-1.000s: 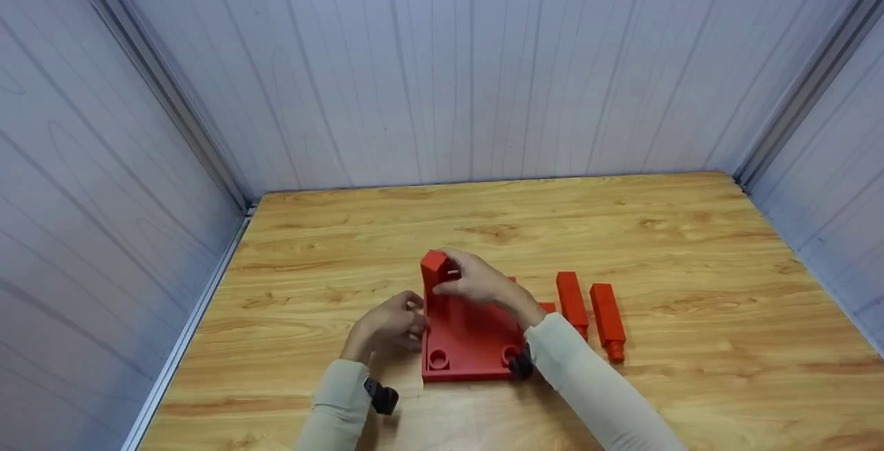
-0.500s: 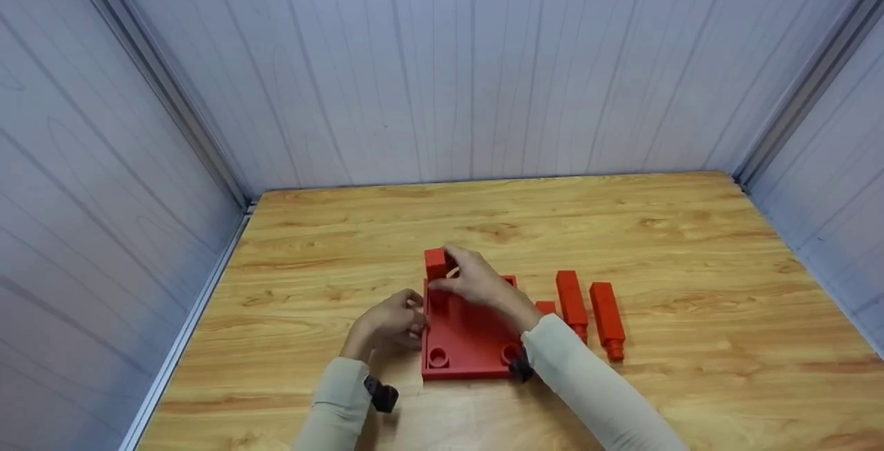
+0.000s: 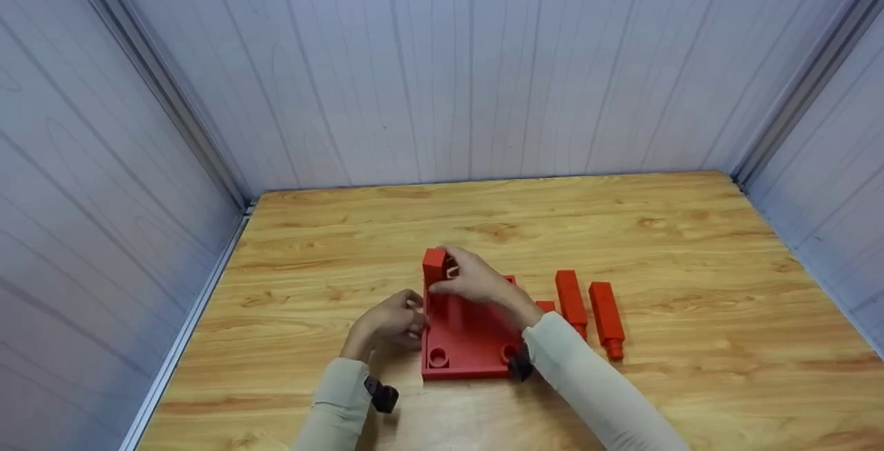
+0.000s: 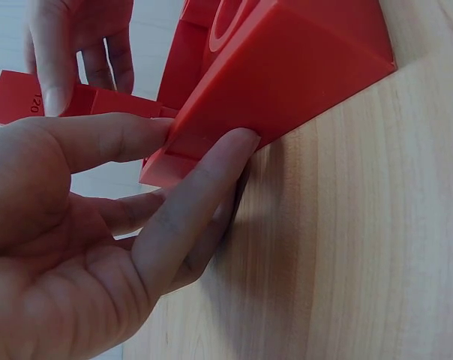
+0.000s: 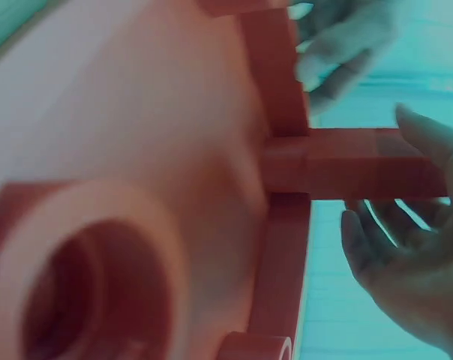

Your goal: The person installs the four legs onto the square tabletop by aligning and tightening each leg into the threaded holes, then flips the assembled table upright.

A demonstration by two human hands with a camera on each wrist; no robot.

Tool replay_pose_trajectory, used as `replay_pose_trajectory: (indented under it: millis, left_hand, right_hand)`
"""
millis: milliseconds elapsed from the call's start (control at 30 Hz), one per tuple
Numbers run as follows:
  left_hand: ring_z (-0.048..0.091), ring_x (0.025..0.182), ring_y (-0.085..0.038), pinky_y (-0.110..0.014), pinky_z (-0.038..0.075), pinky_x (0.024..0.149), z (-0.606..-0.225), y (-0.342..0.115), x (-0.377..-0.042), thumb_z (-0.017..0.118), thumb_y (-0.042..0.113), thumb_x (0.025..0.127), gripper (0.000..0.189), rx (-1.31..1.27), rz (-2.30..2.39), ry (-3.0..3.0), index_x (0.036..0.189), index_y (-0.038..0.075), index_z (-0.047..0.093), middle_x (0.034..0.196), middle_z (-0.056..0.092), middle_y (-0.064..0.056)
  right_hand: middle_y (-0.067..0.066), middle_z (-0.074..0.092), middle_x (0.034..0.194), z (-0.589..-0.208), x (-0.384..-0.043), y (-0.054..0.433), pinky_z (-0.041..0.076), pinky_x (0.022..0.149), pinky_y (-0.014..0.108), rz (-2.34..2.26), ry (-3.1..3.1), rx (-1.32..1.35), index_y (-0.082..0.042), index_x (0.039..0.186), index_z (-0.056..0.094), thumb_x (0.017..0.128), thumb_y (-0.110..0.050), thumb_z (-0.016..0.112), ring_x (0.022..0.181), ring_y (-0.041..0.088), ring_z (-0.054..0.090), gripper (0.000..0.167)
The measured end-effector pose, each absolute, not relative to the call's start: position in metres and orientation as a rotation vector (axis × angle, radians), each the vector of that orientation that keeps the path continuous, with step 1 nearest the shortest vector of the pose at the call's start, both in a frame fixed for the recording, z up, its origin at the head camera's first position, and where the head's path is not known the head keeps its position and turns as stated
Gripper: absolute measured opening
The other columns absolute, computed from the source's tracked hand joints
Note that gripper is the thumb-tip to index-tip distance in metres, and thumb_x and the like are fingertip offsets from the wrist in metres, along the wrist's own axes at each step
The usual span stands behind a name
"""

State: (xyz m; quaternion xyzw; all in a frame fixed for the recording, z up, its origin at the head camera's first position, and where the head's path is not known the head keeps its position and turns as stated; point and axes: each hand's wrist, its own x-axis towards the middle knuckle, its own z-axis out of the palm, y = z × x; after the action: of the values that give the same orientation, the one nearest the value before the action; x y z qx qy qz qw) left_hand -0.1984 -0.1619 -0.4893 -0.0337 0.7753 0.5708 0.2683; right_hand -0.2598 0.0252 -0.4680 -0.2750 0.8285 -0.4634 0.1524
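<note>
My right hand [image 3: 476, 278] grips a square red post [image 3: 434, 264] between thumb and fingers. The post stands upright at the far left corner of a shallow red board [image 3: 469, 344] with a raised rim. Its lower end is hidden in the head view; in the right wrist view the post [image 5: 354, 161] meets the board's corner. The number 120 shows on the post [image 4: 9, 96] in the left wrist view. With thumb at the rim and fingers against the outer side, my left hand [image 3: 390, 320] holds the board's left edge. Round sockets [image 3: 438, 358] sit at the board's near corners.
Two more red posts [image 3: 570, 299] with stepped round ends lie to the right of the board. Beside them a red piece [image 3: 545, 306] is partly covered by my right forearm. Pale panel walls [image 3: 442, 71] enclose the wooden table [image 3: 331, 244] at the back and sides.
The post has turned about its length in my right hand and now stands straighter at the corner. My left hand and the board have stayed in place.
</note>
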Motion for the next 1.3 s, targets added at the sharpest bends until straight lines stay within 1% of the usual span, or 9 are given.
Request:
replay_pose_trajectory:
  millis: [100,233,367,633,733,867,1000,1167,1300]
  left_hand:
    - [0.058,0.075,-0.021,-0.039,0.057,0.071,-0.489,-0.162,-0.199,0.053,0.001,0.088,0.041,-0.096,1.545,2.084,0.126,-0.004,0.039,0.089,0.058,-0.012]
    - [0.059,0.076,-0.021,-0.039,0.057,0.071,-0.490,-0.162,-0.198,0.054,0.002,0.088,0.042,-0.097,1.540,2.085,0.127,-0.004,0.039,0.087,0.057,-0.011]
    - [0.058,0.076,-0.021,-0.038,0.057,0.071,-0.489,-0.163,-0.198,0.053,0.002,0.088,0.043,-0.096,1.533,2.090,0.128,-0.003,0.040,0.086,0.055,-0.011]
    - [0.057,0.076,-0.021,-0.039,0.057,0.072,-0.488,-0.163,-0.198,0.050,-0.001,0.084,0.045,-0.076,1.536,2.094,0.128,-0.005,0.039,0.088,0.054,-0.011]
    - [0.059,0.077,-0.021,-0.040,0.057,0.073,-0.488,-0.163,-0.198,0.051,-0.001,0.085,0.045,-0.070,1.534,2.096,0.128,-0.005,0.038,0.092,0.057,-0.013]
    - [0.059,0.077,-0.022,-0.040,0.057,0.072,-0.489,-0.163,-0.198,0.051,0.000,0.085,0.044,-0.067,1.536,2.092,0.127,-0.005,0.038,0.097,0.058,-0.015]
    - [0.058,0.076,-0.022,-0.038,0.057,0.069,-0.490,-0.163,-0.198,0.053,0.000,0.084,0.045,-0.071,1.527,2.101,0.127,-0.005,0.038,0.093,0.059,-0.014]
    - [0.059,0.075,-0.022,-0.038,0.057,0.068,-0.489,-0.163,-0.198,0.054,0.000,0.085,0.044,-0.078,1.527,2.104,0.126,-0.005,0.038,0.091,0.060,-0.014]
    - [0.060,0.075,-0.022,-0.039,0.057,0.069,-0.490,-0.163,-0.198,0.054,0.000,0.085,0.043,-0.080,1.528,2.105,0.126,-0.005,0.038,0.093,0.061,-0.015]
  right_hand:
    - [0.007,0.058,0.120,-0.468,-0.262,0.029,0.044,0.099,0.041,-1.400,2.253,-0.803,-0.015,0.137,0.044,0.085,-0.009,0.067,0.114,0.022,0.054,0.057]
    - [0.008,0.060,0.119,-0.470,-0.264,0.031,0.043,0.099,0.040,-1.440,2.153,-0.820,-0.011,0.134,0.048,0.088,-0.004,0.062,0.110,0.021,0.054,0.049]
    - [0.007,0.061,0.117,-0.471,-0.265,0.031,0.044,0.098,0.039,-1.430,2.175,-0.823,-0.011,0.129,0.052,0.088,-0.007,0.065,0.110,0.020,0.055,0.043]
    - [0.002,0.061,0.117,-0.469,-0.263,0.029,0.048,0.096,0.039,-1.393,2.293,-0.793,-0.016,0.129,0.051,0.085,-0.020,0.073,0.114,0.020,0.057,0.050]
    - [0.001,0.061,0.114,-0.469,-0.261,0.027,0.050,0.092,0.037,-1.357,2.363,-0.794,-0.017,0.124,0.053,0.085,-0.023,0.073,0.110,0.019,0.058,0.044]
    - [0.003,0.063,0.106,-0.469,-0.259,0.023,0.052,0.084,0.034,-1.335,2.443,-0.802,-0.014,0.113,0.054,0.084,-0.023,0.073,0.097,0.017,0.060,0.035]
    - [0.003,0.063,0.100,-0.469,-0.257,0.020,0.050,0.080,0.032,-1.333,2.481,-0.768,-0.013,0.106,0.053,0.083,-0.022,0.074,0.090,0.017,0.059,0.033]
    - [0.002,0.062,0.100,-0.468,-0.257,0.018,0.050,0.081,0.033,-1.333,2.483,-0.751,-0.013,0.105,0.052,0.084,-0.023,0.074,0.093,0.021,0.058,0.033]
    - [0.003,0.062,0.105,-0.467,-0.257,0.021,0.050,0.085,0.036,-1.330,2.450,-0.753,-0.013,0.110,0.052,0.084,-0.023,0.073,0.099,0.021,0.058,0.035]
